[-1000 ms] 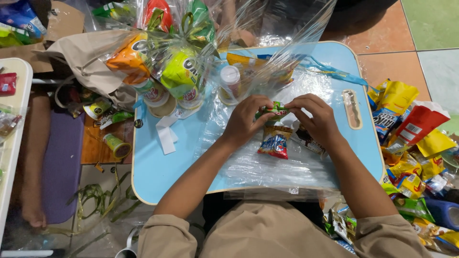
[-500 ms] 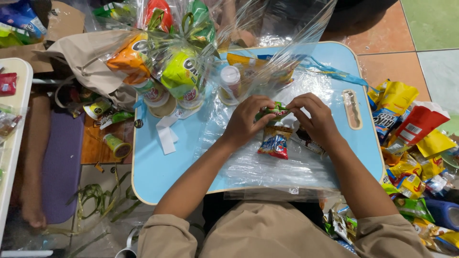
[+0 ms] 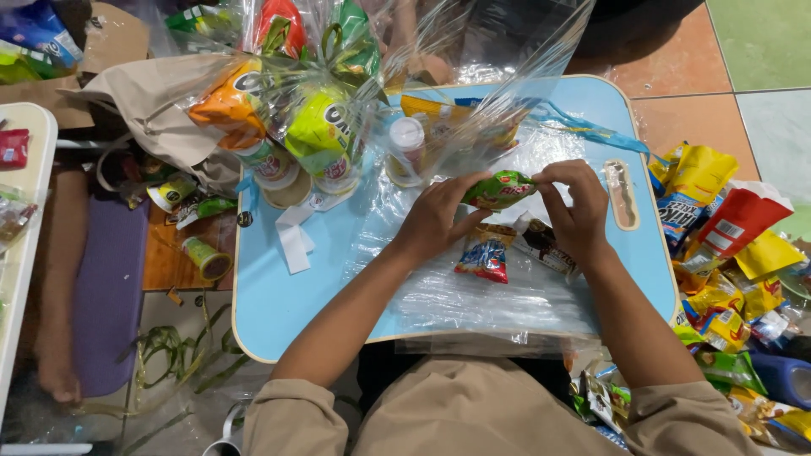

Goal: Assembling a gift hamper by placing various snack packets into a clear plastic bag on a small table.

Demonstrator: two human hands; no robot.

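Both my hands hold a small green snack packet (image 3: 498, 189) above a sheet of clear cellophane (image 3: 473, 287) spread on a light blue lap table (image 3: 279, 304). My left hand (image 3: 435, 215) grips the packet's left end and my right hand (image 3: 570, 198) pinches its right end. Under my hands lie a red-and-blue sachet (image 3: 483, 256) and a dark brown sachet (image 3: 541, 245) on the cellophane. A small white-capped bottle (image 3: 406, 150) stands just beyond my left hand.
A cellophane-wrapped bundle of snack bags and cups (image 3: 296, 110) stands at the table's far left. Many loose snack packets (image 3: 731, 262) are piled on the floor to the right. A strip of white paper (image 3: 294, 241) lies on the table. A person's bare leg (image 3: 59, 287) is at left.
The green packet has been lifted a little and turned flatter between my hands, so more of its face shows. My hands have spread slightly apart.
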